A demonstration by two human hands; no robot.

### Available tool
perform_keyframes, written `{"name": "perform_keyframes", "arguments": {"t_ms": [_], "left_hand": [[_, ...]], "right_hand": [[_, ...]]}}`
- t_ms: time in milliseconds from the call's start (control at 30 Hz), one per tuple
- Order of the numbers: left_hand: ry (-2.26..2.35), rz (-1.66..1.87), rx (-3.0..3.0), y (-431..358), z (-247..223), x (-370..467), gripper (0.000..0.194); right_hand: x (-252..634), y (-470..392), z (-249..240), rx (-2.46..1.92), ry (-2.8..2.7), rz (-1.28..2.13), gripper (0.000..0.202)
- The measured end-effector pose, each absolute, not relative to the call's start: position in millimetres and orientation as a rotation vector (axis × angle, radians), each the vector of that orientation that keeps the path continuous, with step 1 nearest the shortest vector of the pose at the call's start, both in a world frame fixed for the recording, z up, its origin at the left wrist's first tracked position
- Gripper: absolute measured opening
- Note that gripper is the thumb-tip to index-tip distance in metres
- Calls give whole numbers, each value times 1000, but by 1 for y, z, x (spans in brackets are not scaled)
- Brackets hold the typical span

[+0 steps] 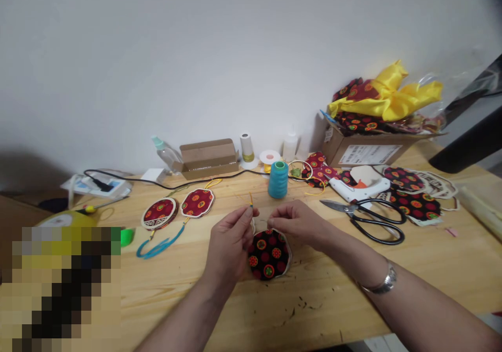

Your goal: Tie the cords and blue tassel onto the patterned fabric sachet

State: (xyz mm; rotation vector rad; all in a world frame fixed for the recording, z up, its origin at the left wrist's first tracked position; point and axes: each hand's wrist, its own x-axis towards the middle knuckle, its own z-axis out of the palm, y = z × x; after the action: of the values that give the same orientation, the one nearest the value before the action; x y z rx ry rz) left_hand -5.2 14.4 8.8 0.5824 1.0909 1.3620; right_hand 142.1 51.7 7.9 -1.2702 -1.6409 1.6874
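A black fabric piece with red and orange flower patterns and a pale scalloped edge [270,255] lies on the wooden table between my hands. My left hand [235,234] is pinched at its upper left around a thin cord, whose orange and blue tip pokes up above the thumb. At the piece's top edge, my right hand [292,220] has thumb and forefinger pressed together by a fine thread; what they grip is too small to name. Just beyond stands a teal thread cone [278,180].
Black-handled scissors [363,213] and a white glue gun [363,189] lie right. Two red ornaments [159,213] [198,203] lie left. Behind are an open cardboard box [209,158] and a fabric-filled box [368,150]. A black cable [172,187] crosses the table.
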Motion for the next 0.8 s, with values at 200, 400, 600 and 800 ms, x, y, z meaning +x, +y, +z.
{"name": "perform_keyframes", "arguments": {"t_ms": [200,400,600,800], "left_hand": [[1090,1370,579,14,9,-5,17],[1112,1375,559,14,7,-4,18],[1140,1386,588,15,3,-4,19],[1146,1363,601,15,3,-4,20]], "right_hand": [[142,51,9,-1270,-1652,1675,14],[143,51,11,-1234,-1677,1679,18],[148,52,15,-1101,-1766,1685,29],[150,53,18,-1105,-1491,1728,27]]}}
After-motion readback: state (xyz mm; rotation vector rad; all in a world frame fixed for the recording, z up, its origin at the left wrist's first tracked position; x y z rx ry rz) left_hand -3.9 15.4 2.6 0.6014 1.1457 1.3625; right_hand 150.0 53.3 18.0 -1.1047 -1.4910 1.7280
